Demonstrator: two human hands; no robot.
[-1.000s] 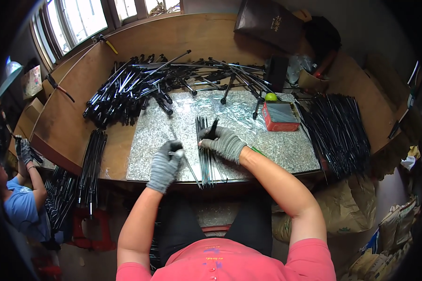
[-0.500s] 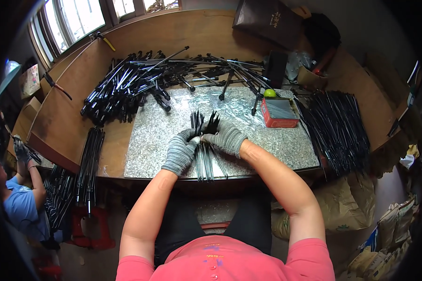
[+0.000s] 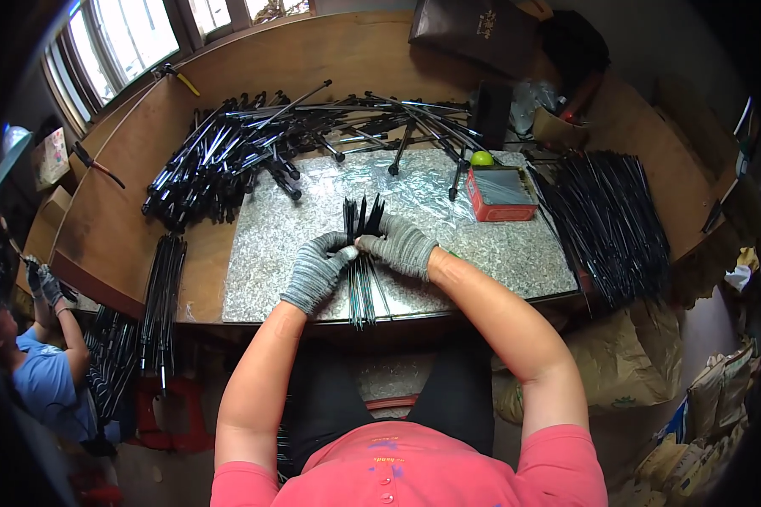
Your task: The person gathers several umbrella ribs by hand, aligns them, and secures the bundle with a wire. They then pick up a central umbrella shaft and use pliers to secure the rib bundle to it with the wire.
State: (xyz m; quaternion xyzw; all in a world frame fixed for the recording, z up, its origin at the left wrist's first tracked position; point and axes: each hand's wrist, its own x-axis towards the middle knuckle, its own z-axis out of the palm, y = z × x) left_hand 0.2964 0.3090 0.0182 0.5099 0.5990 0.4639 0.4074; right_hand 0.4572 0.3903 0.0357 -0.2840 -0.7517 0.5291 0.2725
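Observation:
A bundle of thin black rods [image 3: 363, 291] stands out between my two hands over the front part of the grey speckled stone slab [image 3: 262, 253]. Their dark upper ends fan out beyond my fingers, and the lower ends reach the slab's front edge. My left hand [image 3: 314, 269], in a grey knitted glove, closes on the bundle from the left. From the right, my right hand [image 3: 404, 247], gloved alike, grips the same rods. The two thumbs nearly meet over the bundle; the fingers behind it are hidden.
Metal rods with black ends [image 3: 220, 160] lie heaped behind the slab. A red box [image 3: 500, 211], a green ball [image 3: 481, 159] and a big pile of black rods [image 3: 609, 224] are on the right. More rods [image 3: 162, 287] lie left. A co-worker [image 3: 51, 372] sits far left.
The upper ends of the rods have come closer together between my hands. The view has shifted slightly. The co-worker's hands have moved.

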